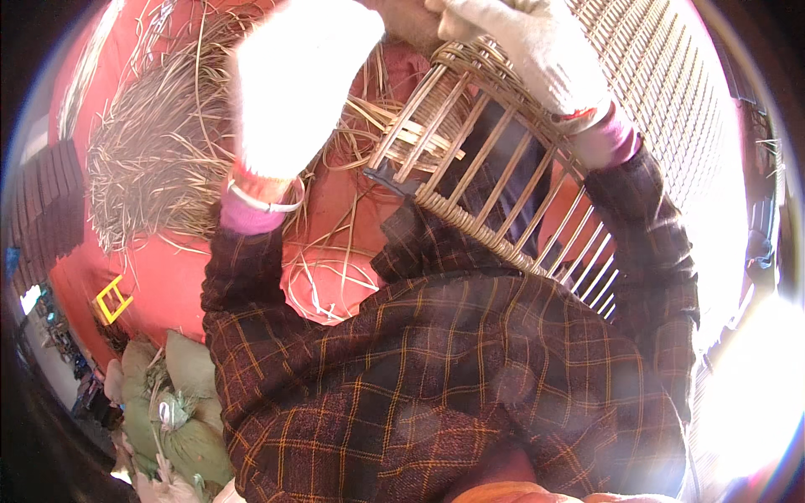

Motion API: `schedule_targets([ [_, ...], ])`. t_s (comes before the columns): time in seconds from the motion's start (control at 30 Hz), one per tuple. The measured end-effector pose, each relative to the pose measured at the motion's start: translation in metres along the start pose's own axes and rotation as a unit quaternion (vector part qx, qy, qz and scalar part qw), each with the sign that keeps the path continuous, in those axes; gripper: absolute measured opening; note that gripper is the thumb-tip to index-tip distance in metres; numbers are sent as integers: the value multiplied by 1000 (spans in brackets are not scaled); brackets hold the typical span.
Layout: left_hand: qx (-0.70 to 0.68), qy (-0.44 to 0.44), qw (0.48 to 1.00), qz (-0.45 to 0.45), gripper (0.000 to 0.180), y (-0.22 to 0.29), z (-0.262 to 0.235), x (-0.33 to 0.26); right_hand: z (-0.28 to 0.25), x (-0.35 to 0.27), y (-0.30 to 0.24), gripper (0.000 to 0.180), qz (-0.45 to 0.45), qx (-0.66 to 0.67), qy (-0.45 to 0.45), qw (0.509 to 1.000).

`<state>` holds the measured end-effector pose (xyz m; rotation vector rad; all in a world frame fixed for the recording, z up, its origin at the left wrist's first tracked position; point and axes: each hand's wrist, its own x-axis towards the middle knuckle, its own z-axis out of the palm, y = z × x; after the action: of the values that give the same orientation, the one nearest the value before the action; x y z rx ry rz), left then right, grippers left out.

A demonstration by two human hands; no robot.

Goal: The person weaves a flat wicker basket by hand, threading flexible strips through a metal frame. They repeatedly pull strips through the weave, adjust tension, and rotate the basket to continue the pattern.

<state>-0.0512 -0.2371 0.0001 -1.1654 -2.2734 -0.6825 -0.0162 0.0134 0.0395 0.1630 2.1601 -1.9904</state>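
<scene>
A wicker basket or frame [486, 159] with thin bare stakes and a woven band lies tilted against my lap. My right hand [537, 54], in a pale knitted glove, rests over its far corner with the fingers bent together; whatever they pinch is too small or hidden to name. My left hand [302, 75], also gloved, is raised left of the basket. Glare washes it out, and its fingertips run to the top edge, so its grip is unclear. Loose wicker strips [419, 138] lie between the hands, near the basket's end.
A big heap of dry strips [159, 159] lies on the red sheet [335, 210] to the left. A large woven wicker panel [654, 75] rises at the right. At lower left are a yellow plastic frame [112, 299] and stuffed green sacks [189, 394].
</scene>
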Motion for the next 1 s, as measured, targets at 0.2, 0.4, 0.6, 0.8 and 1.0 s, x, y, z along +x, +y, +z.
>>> schedule_targets([
  [0.2, -611, -288, 626, -389, 37, -5, 100, -45, -9, 3, 19, 20, 20, 204, -14, 979],
  [0.4, -625, -350, 645, -265, 31, -8, 119, -50, -10, 1, 23, 18, 18, 311, -45, 949],
  [0.6, -532, -204, 822, 11, 29, -10, 130, -47, -9, 1, 23, 19, 20, 277, -23, 960],
  [0.8, -622, -296, 702, -180, 38, -3, 128, -57, -12, 1, 20, 19, 43, 286, -25, 957],
  [1.0, -670, -296, 626, -267, 34, 0, 130, -61, -14, 4, 24, 20, 28, 257, -23, 966],
])
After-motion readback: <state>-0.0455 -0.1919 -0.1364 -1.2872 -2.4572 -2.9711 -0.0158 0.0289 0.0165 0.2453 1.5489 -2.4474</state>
